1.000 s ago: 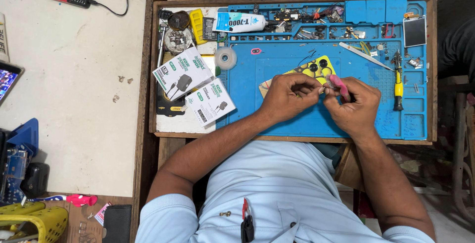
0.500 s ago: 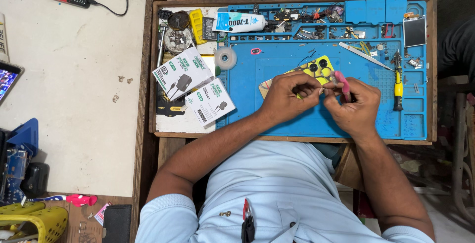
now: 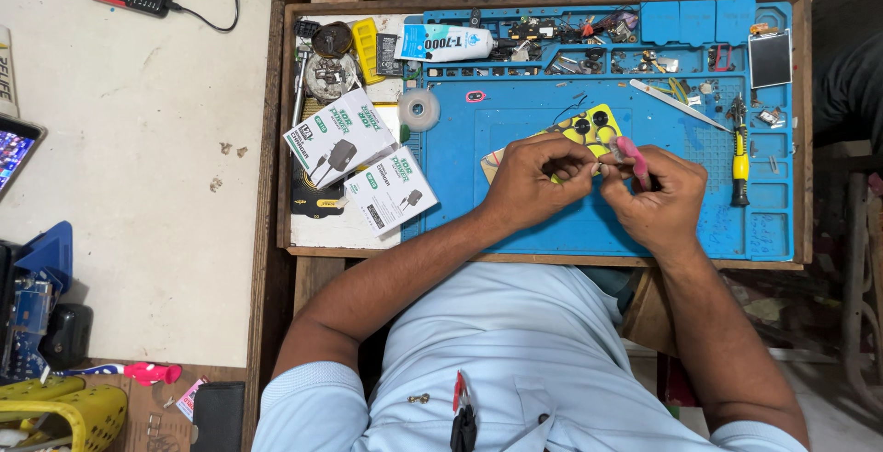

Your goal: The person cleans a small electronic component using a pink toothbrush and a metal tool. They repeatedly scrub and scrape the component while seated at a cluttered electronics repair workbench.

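Wooden-framed table (image 3: 292,121) carries a blue work mat (image 3: 552,222), and all the work sits mid-mat. A yellow circuit board (image 3: 589,125) lies flat on the mat, half under the hands. Left hand (image 3: 533,181) is pinched shut on a tiny metal part (image 3: 598,169), too small to identify. Right hand (image 3: 662,199) is clenched round a pink-handled tool (image 3: 633,156), tip at that part. Looks mid-job: board is exposed and the part is off it, not yet refitted. Around: two white charger boxes (image 3: 363,162) and a tape roll (image 3: 419,109) to the left, a glue tube (image 3: 451,43) up top, tweezers (image 3: 676,104) and a yellow screwdriver (image 3: 739,162) to the right. Nothing blocks the hands
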